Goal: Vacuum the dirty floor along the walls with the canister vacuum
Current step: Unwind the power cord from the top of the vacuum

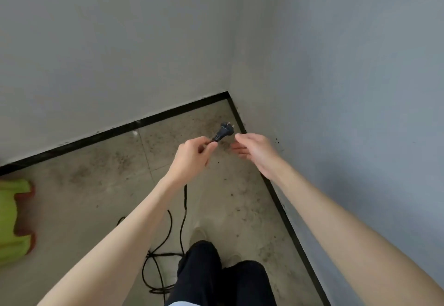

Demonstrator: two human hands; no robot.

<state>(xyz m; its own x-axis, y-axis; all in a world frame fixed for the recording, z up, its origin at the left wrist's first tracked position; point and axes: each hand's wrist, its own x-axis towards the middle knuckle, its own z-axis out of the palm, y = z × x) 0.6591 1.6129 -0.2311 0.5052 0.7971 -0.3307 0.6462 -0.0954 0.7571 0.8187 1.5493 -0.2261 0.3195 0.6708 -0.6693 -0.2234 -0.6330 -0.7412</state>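
Observation:
My left hand [194,153] pinches the black power cord just behind its black plug [224,131], which points up toward the room corner. The cord [184,206] hangs down from that hand and lies in loose loops on the floor by my legs. My right hand [254,151] hovers just right of the plug with fingers relaxed and holds nothing. Dark dirt specks cover the grey floor [115,161] along the black skirting [101,135] of both walls. The canister vacuum itself is out of view.
Two grey walls meet in a corner straight ahead [228,65]. A yellow-green and orange object [14,221] sits at the left edge, blurred. My dark trouser legs [221,279] stand at the bottom middle.

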